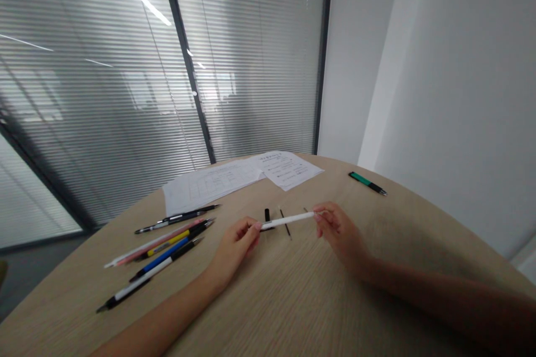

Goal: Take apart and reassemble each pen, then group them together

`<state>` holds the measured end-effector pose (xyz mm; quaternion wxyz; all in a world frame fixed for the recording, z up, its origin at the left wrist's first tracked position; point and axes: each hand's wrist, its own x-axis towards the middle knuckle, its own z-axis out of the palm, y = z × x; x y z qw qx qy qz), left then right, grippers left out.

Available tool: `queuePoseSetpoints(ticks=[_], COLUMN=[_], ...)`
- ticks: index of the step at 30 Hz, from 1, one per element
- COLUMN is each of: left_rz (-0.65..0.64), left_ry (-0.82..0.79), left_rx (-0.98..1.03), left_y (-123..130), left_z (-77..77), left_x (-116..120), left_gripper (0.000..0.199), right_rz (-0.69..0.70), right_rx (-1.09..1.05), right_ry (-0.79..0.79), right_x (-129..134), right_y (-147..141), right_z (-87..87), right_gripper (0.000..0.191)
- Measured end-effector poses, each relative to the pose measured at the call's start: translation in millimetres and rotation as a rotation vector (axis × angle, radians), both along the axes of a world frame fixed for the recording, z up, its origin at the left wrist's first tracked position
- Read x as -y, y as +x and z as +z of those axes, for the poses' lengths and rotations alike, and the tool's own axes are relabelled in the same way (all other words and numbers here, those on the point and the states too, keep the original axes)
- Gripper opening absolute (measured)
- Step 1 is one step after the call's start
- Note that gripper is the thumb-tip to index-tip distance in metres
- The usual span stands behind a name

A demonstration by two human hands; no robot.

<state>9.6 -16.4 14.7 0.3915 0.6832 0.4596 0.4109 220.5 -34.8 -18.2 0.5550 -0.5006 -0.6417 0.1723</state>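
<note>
Over the worktop (293,307), the white pen barrel (293,218) bridged both hands, long axis nearly side to side: the left hand (237,245) pinched its left end, the right hand (340,231) its right, neither hand nearer.

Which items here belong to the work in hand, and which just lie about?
Work: white tube, held in left hand and right hand; probably short black piece, thin dark rod nearby.

Lying about: left-side pens; green pen; papers.
</note>
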Motion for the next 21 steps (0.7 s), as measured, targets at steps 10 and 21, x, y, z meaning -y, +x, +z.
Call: queuePoseSetpoints(ticks=[10,21], left_rz=[-0.137,-0.309], left_ry=[0.105,0.478], left_rx=[-0.204,-0.592], left_y=[1.2,1.2], left_z=[-5.6,-6.7], left_x=[-0.7,4.2], left_gripper=[0.017,0.015], right_rz=[-0.028,0.096], right_rx=[-0.005,0.050], right_ry=[0.068,0.106], right_x=[2.6,3.4], right_y=[-0.9,-1.7], right_z=[5.2,-3.2], right_gripper=[0.013,0.013])
